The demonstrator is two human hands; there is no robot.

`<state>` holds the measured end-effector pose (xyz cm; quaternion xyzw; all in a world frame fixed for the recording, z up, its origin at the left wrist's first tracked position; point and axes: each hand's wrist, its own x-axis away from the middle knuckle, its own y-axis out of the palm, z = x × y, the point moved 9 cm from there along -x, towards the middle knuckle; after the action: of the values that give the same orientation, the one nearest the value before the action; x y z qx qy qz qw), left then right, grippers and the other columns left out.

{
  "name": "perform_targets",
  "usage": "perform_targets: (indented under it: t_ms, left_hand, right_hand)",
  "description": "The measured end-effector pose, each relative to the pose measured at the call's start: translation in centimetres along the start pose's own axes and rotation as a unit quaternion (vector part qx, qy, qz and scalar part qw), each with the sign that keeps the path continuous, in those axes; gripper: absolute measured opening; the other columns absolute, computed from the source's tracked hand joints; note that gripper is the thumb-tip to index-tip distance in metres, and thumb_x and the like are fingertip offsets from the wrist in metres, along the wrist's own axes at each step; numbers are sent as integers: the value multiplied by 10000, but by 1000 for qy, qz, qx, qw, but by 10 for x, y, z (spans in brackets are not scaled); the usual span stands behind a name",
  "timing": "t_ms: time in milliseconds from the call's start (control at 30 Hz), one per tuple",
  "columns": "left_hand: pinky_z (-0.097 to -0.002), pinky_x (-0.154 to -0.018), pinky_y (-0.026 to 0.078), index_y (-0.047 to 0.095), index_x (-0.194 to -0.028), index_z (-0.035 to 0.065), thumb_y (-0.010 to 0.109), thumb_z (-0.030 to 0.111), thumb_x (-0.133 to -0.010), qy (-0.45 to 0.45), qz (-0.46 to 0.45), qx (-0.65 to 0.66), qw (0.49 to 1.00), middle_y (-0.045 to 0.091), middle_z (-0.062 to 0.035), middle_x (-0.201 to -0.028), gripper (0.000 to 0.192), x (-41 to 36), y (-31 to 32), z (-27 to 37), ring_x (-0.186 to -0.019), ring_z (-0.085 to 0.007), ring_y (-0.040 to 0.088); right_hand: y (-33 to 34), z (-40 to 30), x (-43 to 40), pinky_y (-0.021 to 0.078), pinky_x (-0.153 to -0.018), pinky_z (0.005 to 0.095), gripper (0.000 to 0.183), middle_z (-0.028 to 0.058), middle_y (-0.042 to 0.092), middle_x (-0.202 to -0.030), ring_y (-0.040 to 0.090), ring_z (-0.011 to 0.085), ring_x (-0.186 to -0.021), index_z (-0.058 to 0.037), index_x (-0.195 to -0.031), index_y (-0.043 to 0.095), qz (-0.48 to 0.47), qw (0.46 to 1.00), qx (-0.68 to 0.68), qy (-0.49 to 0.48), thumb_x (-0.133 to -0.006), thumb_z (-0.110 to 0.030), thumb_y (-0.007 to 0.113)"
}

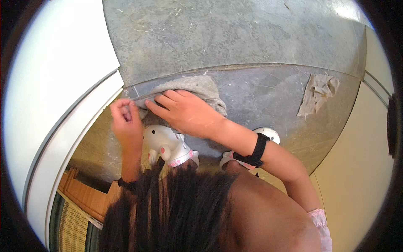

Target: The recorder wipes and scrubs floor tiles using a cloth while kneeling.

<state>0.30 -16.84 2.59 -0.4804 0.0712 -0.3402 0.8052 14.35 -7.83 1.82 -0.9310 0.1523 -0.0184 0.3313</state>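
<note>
A grey knit cloth [201, 84] lies bunched and folded on the grey tiled floor [233, 37] in front of my feet. My left hand [126, 118] is at the cloth's left end, its fingers curled and its thumb and fingertips pinched at the edge. Across the near side of the cloth lies my right hand [185, 111], fingers bent over the folded edge; its fingertips are partly lost in the folds. Just below the hands are my white cartoon-shaped slippers, the left slipper [165, 141] plain to see and the right slipper [271, 134] mostly covered by my right forearm.
A smaller crumpled grey cloth [318, 94] lies on the floor at the right. White panels [63, 63] rise close on the left, and a pale panel [352, 151] stands on the right. A brown wooden piece [83, 192] is at lower left. Dark hair [170, 214] covers the bottom middle.
</note>
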Motion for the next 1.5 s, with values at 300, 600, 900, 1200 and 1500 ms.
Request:
perform_targets:
  t_ms: [300,600,900,1200,1500]
  left_hand:
    - [-274,-643,506,714,-1113,13,632,21,-976,123,72,14,990,650,-59,-830,160,-2,-4,18,-725,-139,626]
    - [-313,-707,556,704,-1160,1,602,-20,-963,126,59,-8,990,705,-132,-1027,223,-3,-7,10,-835,-199,696]
    - [-450,-1027,499,541,-1382,11,611,-20,-917,252,-45,-175,951,625,-143,-1371,472,9,19,33,-1210,-344,616]
    - [-509,-1112,397,516,-1420,-3,653,93,-867,212,-77,-241,944,475,-226,-1507,578,7,38,30,-1319,-433,478]
    - [-527,-1102,399,524,-1425,26,682,153,-883,160,-88,-291,939,458,-261,-1511,578,5,38,32,-1328,-463,470]
  right_hand:
    - [5,4,-13,501,-854,351,563,78,600,-1081,585,225,-1021,-35,-1355,573,2,999,38,16,-808,-147,643]
    - [13,17,-22,553,-719,390,551,125,602,-1040,671,272,-845,-11,-1338,553,-8,997,34,73,-811,-124,666]
    - [21,16,-20,551,-621,373,527,117,625,-947,684,252,-702,-50,-1405,549,-21,994,77,72,-888,-137,593]
    - [18,16,-20,550,-619,370,499,107,627,-946,682,244,-700,-57,-1387,570,-8,993,76,87,-897,-147,593]
    - [20,18,-19,558,-643,389,500,119,641,-963,691,259,-720,-60,-1381,577,-12,994,65,84,-887,-134,606]
